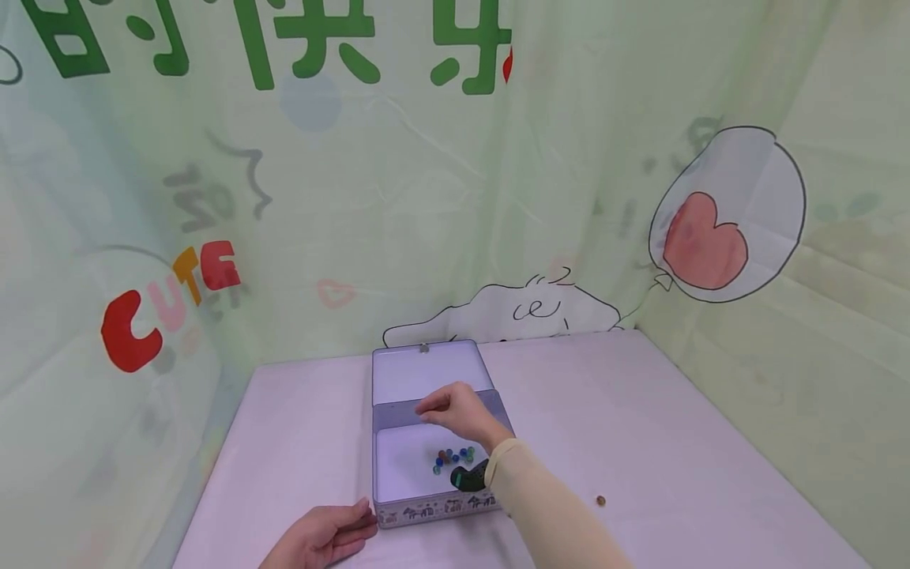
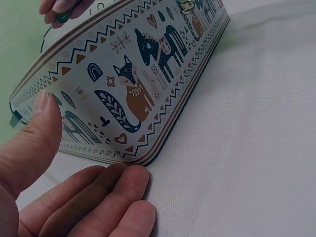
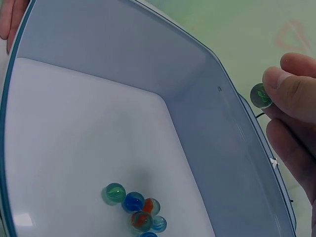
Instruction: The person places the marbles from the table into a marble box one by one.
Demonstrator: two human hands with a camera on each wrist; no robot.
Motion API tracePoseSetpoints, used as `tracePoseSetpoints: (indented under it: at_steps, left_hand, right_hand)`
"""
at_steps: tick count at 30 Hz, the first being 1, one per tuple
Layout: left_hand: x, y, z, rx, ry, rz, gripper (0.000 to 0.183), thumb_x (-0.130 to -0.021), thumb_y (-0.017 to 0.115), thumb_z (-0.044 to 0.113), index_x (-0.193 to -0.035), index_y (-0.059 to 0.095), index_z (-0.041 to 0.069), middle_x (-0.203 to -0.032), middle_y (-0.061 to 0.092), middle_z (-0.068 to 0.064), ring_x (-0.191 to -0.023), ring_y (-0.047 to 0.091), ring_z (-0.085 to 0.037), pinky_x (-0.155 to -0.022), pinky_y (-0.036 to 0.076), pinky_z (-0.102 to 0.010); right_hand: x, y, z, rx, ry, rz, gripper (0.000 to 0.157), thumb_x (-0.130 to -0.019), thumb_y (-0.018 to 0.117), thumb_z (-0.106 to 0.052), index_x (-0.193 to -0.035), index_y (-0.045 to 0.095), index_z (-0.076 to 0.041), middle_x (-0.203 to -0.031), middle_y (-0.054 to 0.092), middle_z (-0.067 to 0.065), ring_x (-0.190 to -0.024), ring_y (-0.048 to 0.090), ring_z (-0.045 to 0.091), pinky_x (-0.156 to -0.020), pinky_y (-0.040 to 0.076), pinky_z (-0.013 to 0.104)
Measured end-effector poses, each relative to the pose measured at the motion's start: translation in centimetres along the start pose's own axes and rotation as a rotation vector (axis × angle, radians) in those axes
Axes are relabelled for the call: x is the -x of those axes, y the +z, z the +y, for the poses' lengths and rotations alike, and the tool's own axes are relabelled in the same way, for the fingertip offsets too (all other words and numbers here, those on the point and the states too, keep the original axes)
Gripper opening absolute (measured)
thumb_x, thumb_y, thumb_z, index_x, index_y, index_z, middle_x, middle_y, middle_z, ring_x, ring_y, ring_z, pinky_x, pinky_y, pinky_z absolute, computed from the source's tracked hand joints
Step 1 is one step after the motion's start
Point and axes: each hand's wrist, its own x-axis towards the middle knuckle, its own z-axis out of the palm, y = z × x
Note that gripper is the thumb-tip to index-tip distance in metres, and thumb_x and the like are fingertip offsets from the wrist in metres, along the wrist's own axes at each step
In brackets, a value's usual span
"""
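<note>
A tin box (image 1: 415, 518) with its lid (image 1: 430, 373) raised stands on the table, patterned with animals outside and plain inside. Several glass marbles (image 1: 455, 457) lie on its floor, some of them blue, green and red-orange. Above the box, my right hand (image 1: 458, 411) pinches a green glass marble (image 3: 260, 96) between thumb and fingers. My left hand (image 1: 327, 533) is at the box's near left corner, thumb along the wall and fingers loosely bent by the bottom edge, as the left wrist view shows (image 2: 89, 197).
One brown marble (image 1: 600, 500) lies on the table to the right of the box. The pale table (image 1: 569, 395) is enclosed by printed cloth walls (image 1: 426, 197) at the back and sides. A dark wrist camera (image 1: 469, 477) hangs beneath the right wrist.
</note>
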Motion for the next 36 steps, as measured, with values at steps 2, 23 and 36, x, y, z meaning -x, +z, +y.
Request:
tracePoseSetpoints:
  at_steps: [2, 23, 36]
  left_hand:
    - [0.0, 0.1, 0.0, 0.001, 0.0, -0.004, 0.039, -0.098, 0.072, 0.025, -0.117, 0.07, -0.009, -0.104, 0.078, -0.014, -0.098, 0.076, -0.021, -0.095, 0.062, -0.038]
    - [-0.5, -0.2, -0.3, 0.057, -0.027, -0.048, 0.039, -0.097, 0.072, 0.022, -0.121, 0.069, -0.009, -0.106, 0.078, -0.014, -0.102, 0.075, -0.022, -0.101, 0.059, -0.041]
    - [-0.3, -0.6, -0.4, 0.052, -0.024, -0.087, 0.046, -0.098, 0.071, 0.024, -0.124, 0.064, -0.014, -0.105, 0.078, -0.009, -0.101, 0.074, -0.019, -0.1, 0.06, -0.037]
  right_hand:
    - [0.0, 0.0, 0.0, -0.007, 0.005, -0.003, 0.018, -0.093, 0.075, -0.008, -0.11, 0.078, -0.006, -0.107, 0.078, 0.004, -0.095, 0.073, 0.014, -0.087, 0.063, 0.032]
    - [2.6, -3.2, 1.4, -0.01, 0.03, 0.07, 0.016, -0.094, 0.074, -0.008, -0.109, 0.079, -0.011, -0.109, 0.078, 0.008, -0.097, 0.074, 0.016, -0.087, 0.063, 0.031]
    - [7.8, -11.5, 7.5, 0.082, 0.17, 0.256, 0.018, -0.093, 0.074, -0.004, -0.11, 0.078, -0.004, -0.109, 0.078, 0.011, -0.098, 0.074, 0.021, -0.09, 0.063, 0.039]
